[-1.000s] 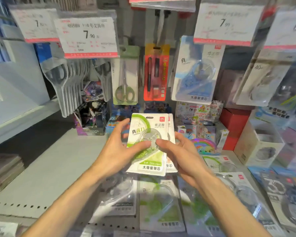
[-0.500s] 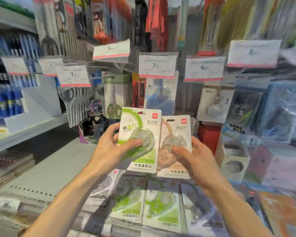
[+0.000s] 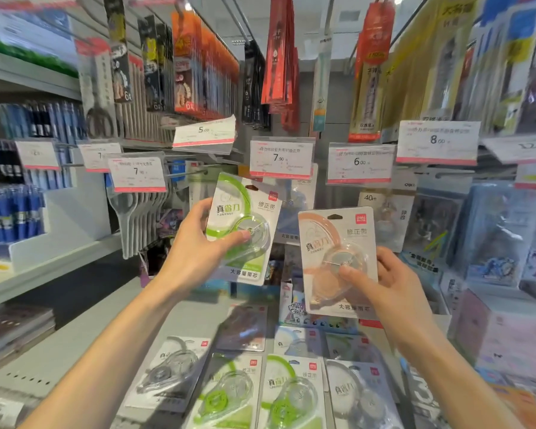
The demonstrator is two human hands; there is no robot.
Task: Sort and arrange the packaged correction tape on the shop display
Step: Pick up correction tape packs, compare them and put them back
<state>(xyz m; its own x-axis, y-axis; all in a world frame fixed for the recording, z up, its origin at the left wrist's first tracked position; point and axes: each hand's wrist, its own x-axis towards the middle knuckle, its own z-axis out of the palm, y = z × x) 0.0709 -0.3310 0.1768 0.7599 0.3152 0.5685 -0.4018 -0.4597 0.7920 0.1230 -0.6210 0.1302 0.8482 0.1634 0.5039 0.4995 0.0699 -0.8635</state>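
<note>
Head view: both hands raised before pegs
Left hand (image 3: 195,252): grips green pack (image 3: 243,232)
Right hand (image 3: 387,289): pinches orange pack (image 3: 338,261)
Risk: mis-hung colour; thumb-only grip may slip

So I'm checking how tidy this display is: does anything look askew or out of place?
Yes. The 5.00 price tag hangs tilted, unlike the level 7.90 tag. Several correction tape packs lie loose on the shelf instead of hanging.

shop, likely stationery | price tags (image 3: 281,157) | hanging packs (image 3: 279,57) on pegs
</note>
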